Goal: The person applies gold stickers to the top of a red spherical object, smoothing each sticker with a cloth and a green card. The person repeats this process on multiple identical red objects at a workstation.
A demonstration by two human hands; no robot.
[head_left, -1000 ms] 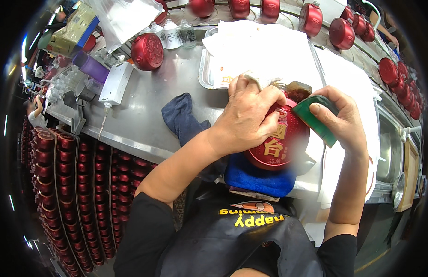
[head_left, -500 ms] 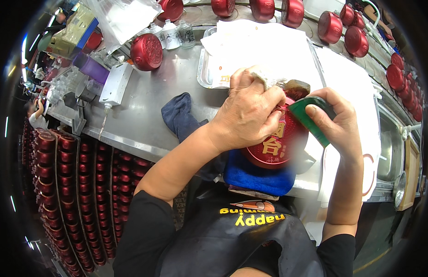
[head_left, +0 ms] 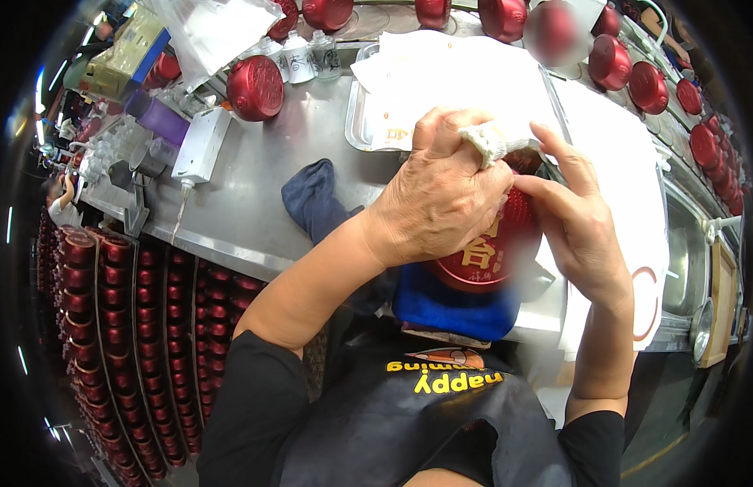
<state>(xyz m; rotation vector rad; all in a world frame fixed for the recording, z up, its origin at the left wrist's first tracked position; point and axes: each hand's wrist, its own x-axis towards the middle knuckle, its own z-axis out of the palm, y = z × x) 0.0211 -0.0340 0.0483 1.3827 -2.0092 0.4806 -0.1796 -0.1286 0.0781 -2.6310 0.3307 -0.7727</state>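
Observation:
A round red container (head_left: 478,268) with raised gold characters rests on a folded blue towel (head_left: 453,312) in front of me. My left hand (head_left: 445,199) lies over its far left side, with the fingers closed on a crumpled white cloth (head_left: 484,144). My right hand (head_left: 575,219) is at the container's far right side, thumb and forefinger spread apart. Between the two hands, a small dark brown thing (head_left: 524,161) is partly covered; its kind does not show. The container's upper left face is hidden under my left hand.
White sheets (head_left: 458,77) cover a clear tray (head_left: 359,122). A dark blue cloth (head_left: 311,195) lies on the steel table (head_left: 247,195). Leftward are a white box with a nozzle (head_left: 202,146) and a purple cylinder (head_left: 157,118). Red containers (head_left: 610,63) line the far side; stacks (head_left: 121,325) stand below left.
The green scraper has left my right hand and is out of sight; that hand's fingers have spread toward the brown thing. Red containers along the far side have shifted.

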